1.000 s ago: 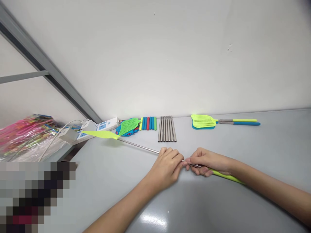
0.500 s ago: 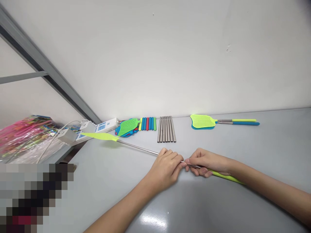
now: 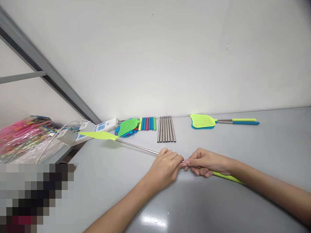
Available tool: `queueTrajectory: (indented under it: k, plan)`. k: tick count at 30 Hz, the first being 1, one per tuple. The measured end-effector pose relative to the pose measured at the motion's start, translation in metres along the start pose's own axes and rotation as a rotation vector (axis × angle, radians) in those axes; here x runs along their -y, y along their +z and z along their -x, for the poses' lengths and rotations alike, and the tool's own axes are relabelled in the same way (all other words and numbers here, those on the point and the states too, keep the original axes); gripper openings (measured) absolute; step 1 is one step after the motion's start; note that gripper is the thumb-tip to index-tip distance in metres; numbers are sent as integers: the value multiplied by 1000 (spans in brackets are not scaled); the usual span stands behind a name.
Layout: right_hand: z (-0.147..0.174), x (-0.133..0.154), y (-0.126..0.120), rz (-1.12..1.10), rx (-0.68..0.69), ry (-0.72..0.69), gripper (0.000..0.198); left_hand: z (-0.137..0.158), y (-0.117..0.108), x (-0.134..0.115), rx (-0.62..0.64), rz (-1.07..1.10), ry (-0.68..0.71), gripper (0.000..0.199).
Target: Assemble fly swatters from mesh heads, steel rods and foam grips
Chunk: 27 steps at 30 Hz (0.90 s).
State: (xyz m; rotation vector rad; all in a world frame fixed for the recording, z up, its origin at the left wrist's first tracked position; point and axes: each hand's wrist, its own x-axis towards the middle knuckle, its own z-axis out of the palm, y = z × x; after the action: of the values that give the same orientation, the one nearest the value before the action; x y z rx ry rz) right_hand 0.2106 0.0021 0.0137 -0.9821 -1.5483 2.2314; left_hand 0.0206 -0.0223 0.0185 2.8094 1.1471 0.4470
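A telescopic fly swatter (image 3: pixel 138 148) stretches across the view in both of my hands, its metal rod drawn out long. Its yellow-green head (image 3: pixel 99 135) points left and is seen nearly edge-on. My left hand (image 3: pixel 166 165) is closed over the rod from above. Close beside it, my right hand (image 3: pixel 205 163) grips the thicker part of the rod, with thumb and fingers near the left hand's fingertips. The yellow-green handle (image 3: pixel 228 176) runs out under my right wrist, partly hidden by the forearm.
Along the wall lie swatter heads (image 3: pixel 128 127), coloured handle grips (image 3: pixel 147 124) and a row of metal tubes (image 3: pixel 166 129). Two whole swatters (image 3: pixel 203 121) lie stacked at the right. A power strip (image 3: pixel 107 125) with cables and plastic-wrapped goods (image 3: pixel 26 136) are at the left.
Both hands keep nearly the same place on the rod. The swatter's head has shifted slightly left, and the fingers where the hands meet have moved a little.
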Motion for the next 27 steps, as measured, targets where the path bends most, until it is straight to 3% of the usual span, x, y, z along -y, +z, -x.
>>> queueTrajectory:
  k: [27]
  plan:
    - [3,2,1,30,56,-3,33,3,3,3,-28,-122,82,30]
